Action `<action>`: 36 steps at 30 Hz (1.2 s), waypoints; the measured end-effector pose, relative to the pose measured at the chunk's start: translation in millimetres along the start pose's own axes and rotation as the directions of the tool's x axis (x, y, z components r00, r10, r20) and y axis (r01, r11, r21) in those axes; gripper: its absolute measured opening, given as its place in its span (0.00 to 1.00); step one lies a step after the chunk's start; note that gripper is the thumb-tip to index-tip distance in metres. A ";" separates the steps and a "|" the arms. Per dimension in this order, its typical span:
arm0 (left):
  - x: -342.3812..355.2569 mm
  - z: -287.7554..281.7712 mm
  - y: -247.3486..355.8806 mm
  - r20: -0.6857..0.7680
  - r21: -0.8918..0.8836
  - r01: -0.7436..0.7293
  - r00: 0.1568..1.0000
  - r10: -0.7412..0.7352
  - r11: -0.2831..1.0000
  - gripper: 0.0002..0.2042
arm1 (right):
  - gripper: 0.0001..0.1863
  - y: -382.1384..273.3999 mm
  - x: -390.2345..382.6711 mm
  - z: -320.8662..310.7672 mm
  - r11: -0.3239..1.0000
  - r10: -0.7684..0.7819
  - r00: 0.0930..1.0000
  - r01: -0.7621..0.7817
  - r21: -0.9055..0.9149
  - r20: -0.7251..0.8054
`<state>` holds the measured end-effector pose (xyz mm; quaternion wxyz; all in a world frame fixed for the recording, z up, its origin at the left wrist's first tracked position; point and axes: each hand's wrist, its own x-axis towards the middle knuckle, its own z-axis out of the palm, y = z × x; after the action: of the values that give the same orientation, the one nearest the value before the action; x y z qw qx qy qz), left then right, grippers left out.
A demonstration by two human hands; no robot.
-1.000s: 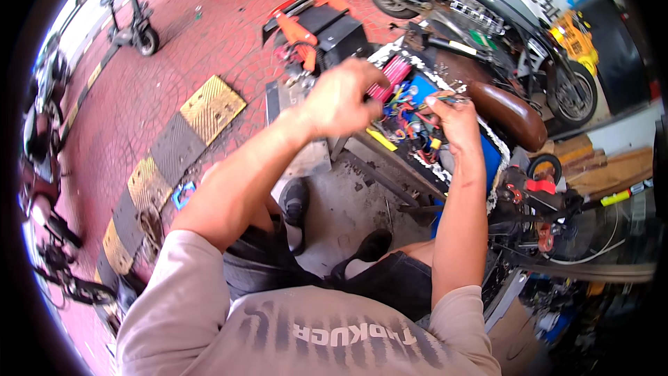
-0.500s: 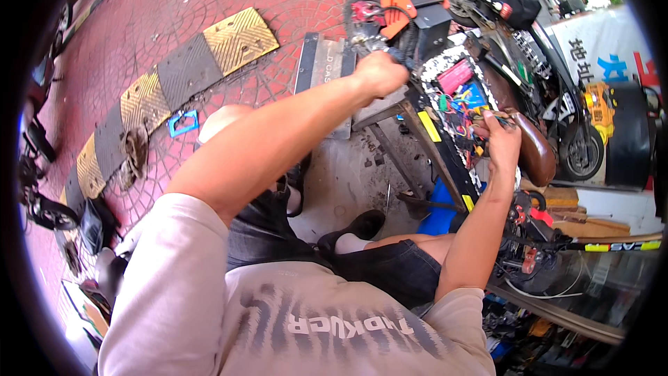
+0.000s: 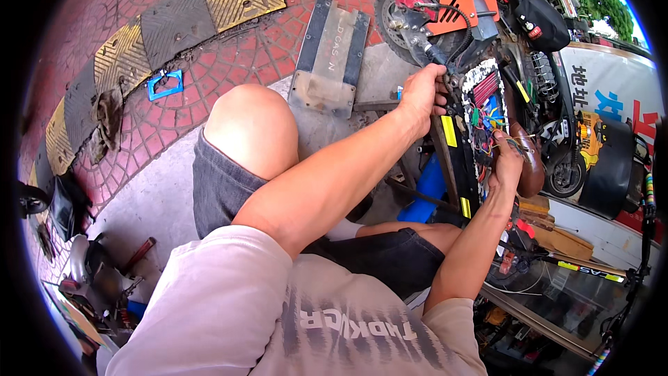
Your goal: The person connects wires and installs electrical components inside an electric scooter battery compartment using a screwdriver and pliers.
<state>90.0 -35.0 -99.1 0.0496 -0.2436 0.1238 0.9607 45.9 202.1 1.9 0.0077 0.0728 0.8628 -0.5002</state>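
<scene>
An electric scooter (image 3: 454, 167) stands to my right with its deck uncovered. Coloured wires (image 3: 492, 117) and a ribbed reddish block (image 3: 487, 87) fill the compartment, whose rim carries crumbly white sealant. My right hand (image 3: 508, 161) is closed over the compartment, pinching several thin wires. Beside the deck's front end is my left hand (image 3: 423, 94), its fingers loosely bent and apart, close to the black frame below the front wheel (image 3: 410, 17). Nothing shows between those fingers. Left of the scooter, a grey-and-black deck cover (image 3: 328, 59) lies on the ground.
A yellow-and-black speed bump (image 3: 177, 21) crosses the red paving, with a blue frame-shaped piece (image 3: 165, 85) and a rag (image 3: 106, 125) near it. Other scooters and a brown seat (image 3: 530, 167) crowd the right. A glass-topped case (image 3: 557, 299) stands at the lower right.
My view has shifted, bringing the scooter's front wheel and the deck cover more fully into sight. The left hand's fingers have loosened from a fist; the right hand stays at the wires.
</scene>
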 end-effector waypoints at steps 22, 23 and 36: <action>9.7 -9.8 -14.0 -0.005 0.186 -0.090 0.996 0.093 0.978 0.07 | 0.18 2.5 7.3 3.0 0.962 0.070 0.978 -0.118 0.245 0.196; 9.0 -9.3 -12.7 -0.011 0.209 -0.066 0.998 0.070 0.976 0.08 | 0.18 2.6 6.4 2.0 0.958 0.075 0.977 -0.126 0.258 0.200; -2.4 9.2 -4.4 -0.008 0.334 0.021 1.000 -0.020 0.942 0.16 | 0.12 22.0 17.3 2.5 0.970 -0.016 0.984 -0.028 0.243 0.178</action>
<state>88.7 -28.4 -91.1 0.0997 -0.2354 0.2825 0.9246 31.6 212.8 -19.9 0.0773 0.0308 0.7902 -0.6071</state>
